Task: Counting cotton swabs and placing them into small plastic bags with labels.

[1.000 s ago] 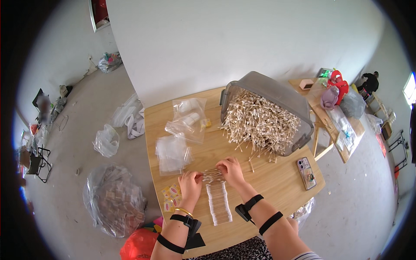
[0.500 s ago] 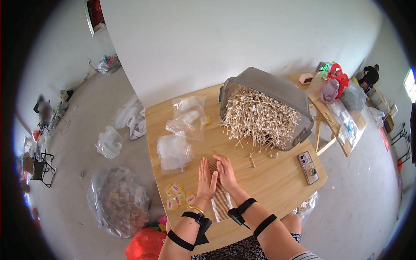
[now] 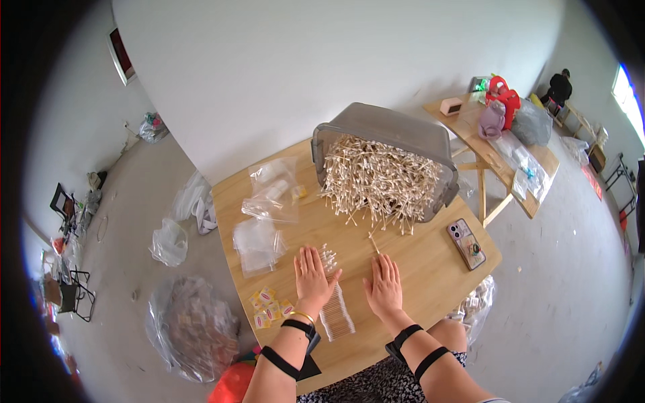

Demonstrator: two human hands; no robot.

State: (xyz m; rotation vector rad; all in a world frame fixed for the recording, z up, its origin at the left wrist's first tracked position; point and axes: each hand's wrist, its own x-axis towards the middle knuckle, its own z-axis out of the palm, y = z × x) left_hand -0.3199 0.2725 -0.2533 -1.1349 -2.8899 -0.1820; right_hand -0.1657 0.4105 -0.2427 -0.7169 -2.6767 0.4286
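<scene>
My left hand (image 3: pixel 313 277) lies flat, palm down, fingers spread, on the wooden table (image 3: pixel 430 258). Its right edge rests on a clear bag of cotton swabs (image 3: pixel 334 303) that lies between my hands. Palm down and empty, my right hand (image 3: pixel 385 287) rests on the bare wood just right of the bag. Beyond my hands a grey bin (image 3: pixel 390 144) lies tipped on its side, with a heap of loose cotton swabs (image 3: pixel 377 180) spilling toward me. One swab lies just past my right fingertips.
Empty clear bags (image 3: pixel 259 240) and more (image 3: pixel 275 191) lie left on the table, small yellow packets (image 3: pixel 269 311) near my left wrist, a phone (image 3: pixel 466 242) at right. On the floor sit a large filled plastic bag (image 3: pixel 191 329) and others; a second cluttered table (image 3: pixel 504 144) stands behind.
My hands were pressed together on the swab bag; they have now moved apart and lie flat, the right one off the bag onto bare wood.
</scene>
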